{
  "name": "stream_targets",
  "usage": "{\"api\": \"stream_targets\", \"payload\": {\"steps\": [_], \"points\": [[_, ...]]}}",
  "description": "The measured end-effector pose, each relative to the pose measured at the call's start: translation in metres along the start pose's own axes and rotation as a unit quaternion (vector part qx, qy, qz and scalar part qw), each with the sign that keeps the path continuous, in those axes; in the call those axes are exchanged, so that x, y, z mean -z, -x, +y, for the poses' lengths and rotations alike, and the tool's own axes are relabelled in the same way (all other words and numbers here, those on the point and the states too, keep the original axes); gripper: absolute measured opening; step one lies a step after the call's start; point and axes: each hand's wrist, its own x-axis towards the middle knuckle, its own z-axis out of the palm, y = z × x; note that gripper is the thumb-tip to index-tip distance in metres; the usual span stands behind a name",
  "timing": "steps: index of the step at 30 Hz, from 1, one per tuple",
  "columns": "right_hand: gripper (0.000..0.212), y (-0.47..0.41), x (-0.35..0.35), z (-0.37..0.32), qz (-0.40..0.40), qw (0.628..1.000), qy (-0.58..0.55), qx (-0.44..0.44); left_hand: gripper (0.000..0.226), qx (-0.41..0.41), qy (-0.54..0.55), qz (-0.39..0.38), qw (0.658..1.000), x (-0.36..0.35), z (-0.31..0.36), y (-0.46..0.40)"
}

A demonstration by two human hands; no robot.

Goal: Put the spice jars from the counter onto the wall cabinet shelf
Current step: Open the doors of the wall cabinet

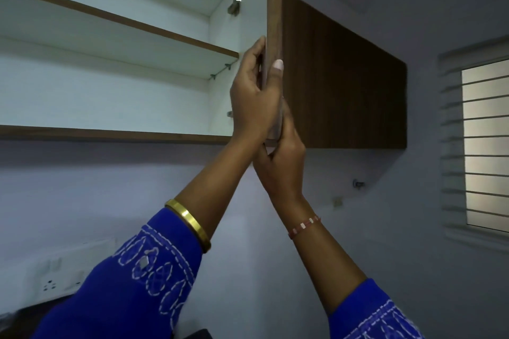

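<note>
Left hand [253,91] grips the edge of the open brown wood-grain cabinet door [274,22]; right hand [285,157] grips its bottom corner. White wall cabinet shelf [118,16] beside.

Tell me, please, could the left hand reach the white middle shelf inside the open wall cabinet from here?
Probably yes: the left hand grips the brown wooden door edge beside the white middle shelf, and nothing visible blocks it.

Both arms raised, left hand [254,91] above right hand [283,157], fingers curled.
</note>
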Motion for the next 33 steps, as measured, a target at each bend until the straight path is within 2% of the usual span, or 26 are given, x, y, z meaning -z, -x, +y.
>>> {"api": "stream_targets", "payload": {"steps": [9, 20, 22, 27, 30, 33], "points": [[0.05, -0.014, 0.055, 0.046, 0.046, 0.997, -0.013, -0.065, 0.049, -0.02, -0.044, -0.186, 0.981, -0.051, -0.027, -0.004], [0.031, -0.046, 0.129, 0.125, 0.083, 0.964, -0.125, -0.221, 0.048, 0.01, -0.158, -0.353, 0.922, -0.129, -0.082, 0.002], [0.031, -0.05, 0.134, 0.135, 0.078, 0.959, -0.141, -0.233, 0.05, 0.0, -0.174, -0.358, 0.917, -0.136, -0.096, 0.005], [0.037, -0.049, 0.134, 0.147, 0.072, 0.957, -0.15, -0.238, 0.054, -0.023, -0.163, -0.33, 0.929, -0.147, -0.11, 0.013], [0.051, -0.048, 0.133, 0.147, 0.076, 0.953, -0.149, -0.254, 0.054, -0.03, -0.166, -0.324, 0.931, -0.147, -0.111, 0.013], [0.045, -0.047, 0.131, 0.144, 0.076, 0.952, -0.151, -0.255, 0.054, -0.029, -0.175, -0.322, 0.93, -0.145, -0.109, 0.013]]}}
